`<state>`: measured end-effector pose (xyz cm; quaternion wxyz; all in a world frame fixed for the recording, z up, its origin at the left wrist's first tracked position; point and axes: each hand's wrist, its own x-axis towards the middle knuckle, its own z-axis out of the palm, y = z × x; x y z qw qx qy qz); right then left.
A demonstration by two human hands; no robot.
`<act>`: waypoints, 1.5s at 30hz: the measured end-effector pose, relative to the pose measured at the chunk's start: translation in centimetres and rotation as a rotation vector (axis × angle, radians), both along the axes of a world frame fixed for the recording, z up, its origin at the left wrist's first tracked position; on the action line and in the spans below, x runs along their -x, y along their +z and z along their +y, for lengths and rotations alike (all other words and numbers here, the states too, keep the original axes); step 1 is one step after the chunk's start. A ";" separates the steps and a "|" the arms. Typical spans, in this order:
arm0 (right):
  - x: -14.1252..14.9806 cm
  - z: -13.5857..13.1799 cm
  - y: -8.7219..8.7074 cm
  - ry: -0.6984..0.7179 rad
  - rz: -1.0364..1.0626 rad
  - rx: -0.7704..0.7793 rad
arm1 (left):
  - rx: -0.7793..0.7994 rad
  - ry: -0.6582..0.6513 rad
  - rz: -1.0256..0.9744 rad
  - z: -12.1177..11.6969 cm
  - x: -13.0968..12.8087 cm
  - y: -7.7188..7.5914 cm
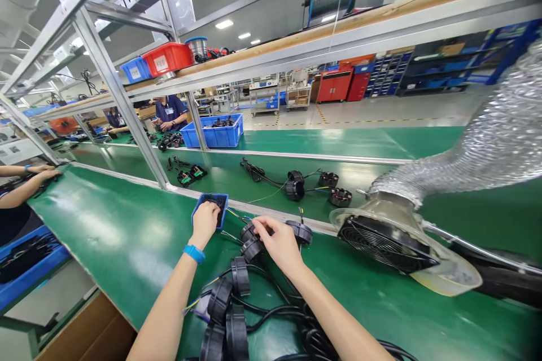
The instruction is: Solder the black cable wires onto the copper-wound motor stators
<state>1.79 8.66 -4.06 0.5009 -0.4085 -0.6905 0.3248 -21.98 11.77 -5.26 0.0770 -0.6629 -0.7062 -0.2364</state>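
My left hand (205,224) reaches into a small blue bin (226,203) holding small dark parts. Its fingers are bent together, and what lies between the tips is hidden. My right hand (279,243) is closed, thumb and forefinger together, at the black round housings (251,249); I cannot make out what it pinches. Thin coloured wires (232,237) stick out between the two hands. Another black ring-shaped housing (301,232) lies just beyond my right hand. Closer to me, several black housings (237,327) lie in a cluster with thick black cables (279,311).
A fume hood with a fan grille (381,242) and a silver duct (478,146) stands at right. Across the rail lie wired motor parts (295,185) and green circuit boards (192,175). A metal post (127,107) rises at left. A co-worker's hands (44,174) are at far left.
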 end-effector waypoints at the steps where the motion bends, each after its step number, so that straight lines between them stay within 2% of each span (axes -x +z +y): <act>1: 0.0 0.0 0.0 0.002 -0.002 0.003 | -0.025 0.000 -0.033 0.0 0.1 0.1; 4: 0.0 0.1 -0.1 0.002 -0.010 0.005 | -0.092 -0.010 -0.189 -0.2 0.0 0.8; 6: 0.0 0.1 -0.1 0.001 -0.015 0.001 | -0.137 -0.045 -0.414 -0.5 -0.8 1.5; 9: 0.0 0.1 0.0 0.001 -0.021 -0.010 | -0.141 -0.210 -0.860 -1.4 -3.1 2.6; 11: 0.0 0.1 0.0 0.002 -0.025 -0.014 | -0.093 -0.342 -1.081 -2.1 -4.9 3.1; 15: 0.0 0.1 0.1 0.002 -0.031 -0.020 | -0.016 -0.445 -1.287 -3.3 -7.1 3.4; 30: 0.0 -0.1 0.4 -0.001 -0.059 -0.029 | -0.109 -0.422 -1.323 -3.7 -7.6 3.5; 37: 0.0 -0.1 0.5 0.002 -0.058 -0.018 | -0.072 -0.406 -1.313 -3.6 -8.1 3.1; 45: 0.0 -0.1 0.6 -0.001 -0.074 -0.028 | -0.129 -0.380 -1.314 -3.6 -8.3 2.7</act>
